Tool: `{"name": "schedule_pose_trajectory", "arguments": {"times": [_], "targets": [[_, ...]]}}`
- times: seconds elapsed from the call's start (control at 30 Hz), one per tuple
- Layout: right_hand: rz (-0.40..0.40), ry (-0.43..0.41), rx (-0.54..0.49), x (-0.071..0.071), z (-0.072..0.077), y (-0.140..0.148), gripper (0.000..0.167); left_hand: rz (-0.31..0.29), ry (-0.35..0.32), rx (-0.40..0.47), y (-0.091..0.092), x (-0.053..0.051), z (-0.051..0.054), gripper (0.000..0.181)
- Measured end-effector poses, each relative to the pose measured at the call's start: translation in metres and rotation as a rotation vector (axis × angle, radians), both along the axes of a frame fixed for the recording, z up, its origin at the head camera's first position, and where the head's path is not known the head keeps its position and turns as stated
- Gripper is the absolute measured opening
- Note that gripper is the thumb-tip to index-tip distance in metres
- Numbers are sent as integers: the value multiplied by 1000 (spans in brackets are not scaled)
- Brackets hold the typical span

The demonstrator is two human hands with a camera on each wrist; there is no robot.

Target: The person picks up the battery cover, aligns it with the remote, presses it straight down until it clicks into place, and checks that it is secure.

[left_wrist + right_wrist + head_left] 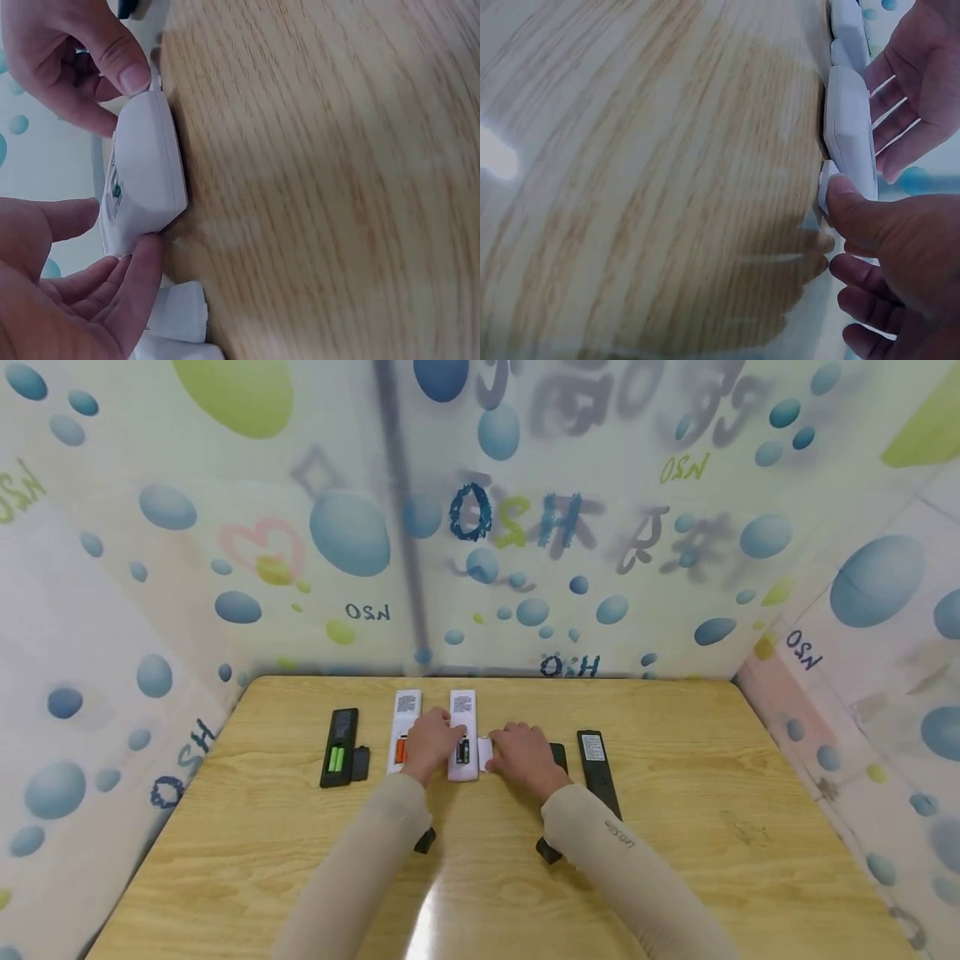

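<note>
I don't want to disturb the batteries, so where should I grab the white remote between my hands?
Probably pinch the white remote across its long sides at the labelled far end, coming from above. It lies flat, and that end is beyond the exposed batteries; nearer you, the white cover crowds its right side.

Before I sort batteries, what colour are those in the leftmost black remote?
Green batteries, clearest in the head view.
</note>
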State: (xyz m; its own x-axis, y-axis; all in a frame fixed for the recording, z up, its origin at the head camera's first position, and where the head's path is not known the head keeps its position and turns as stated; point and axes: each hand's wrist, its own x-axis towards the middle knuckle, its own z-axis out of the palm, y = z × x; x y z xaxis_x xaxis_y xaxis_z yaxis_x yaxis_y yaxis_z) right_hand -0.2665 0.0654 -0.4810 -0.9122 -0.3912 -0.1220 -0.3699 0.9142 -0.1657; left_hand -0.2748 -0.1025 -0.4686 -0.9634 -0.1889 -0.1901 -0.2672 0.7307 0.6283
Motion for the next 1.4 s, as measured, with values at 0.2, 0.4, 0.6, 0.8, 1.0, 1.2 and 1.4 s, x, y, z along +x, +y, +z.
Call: {"name": "schedule_pose_trajectory", "arguments": {"times": [0.2, 0.4, 0.6, 0.8, 1.0, 1.2, 1.4], "targets": [[13, -50, -4, -3, 1, -3, 53, 14, -32, -86, 6, -4, -2, 37], [-16, -90, -23, -5, 3, -4, 49, 33, -39, -142, 9, -7, -3, 33], [-31, -88, -89, -5, 5, -5, 39, 44, -57, -183, 11, -10, -4, 36], [-65, -153, -184, -4, 9, -5, 35, 66, -84, -159, 14, -12, -1, 35], [-88, -182, -202, -3, 10, -6, 43, 68, -90, -165, 17, -13, 0, 38], [-81, -99, -165, -4, 10, -7, 35, 55, -94, -125, 16, -13, 2, 37], [-92, -42, -204, -4, 13, -1, 24, 41, -108, -102, 15, -13, 4, 33]]}}
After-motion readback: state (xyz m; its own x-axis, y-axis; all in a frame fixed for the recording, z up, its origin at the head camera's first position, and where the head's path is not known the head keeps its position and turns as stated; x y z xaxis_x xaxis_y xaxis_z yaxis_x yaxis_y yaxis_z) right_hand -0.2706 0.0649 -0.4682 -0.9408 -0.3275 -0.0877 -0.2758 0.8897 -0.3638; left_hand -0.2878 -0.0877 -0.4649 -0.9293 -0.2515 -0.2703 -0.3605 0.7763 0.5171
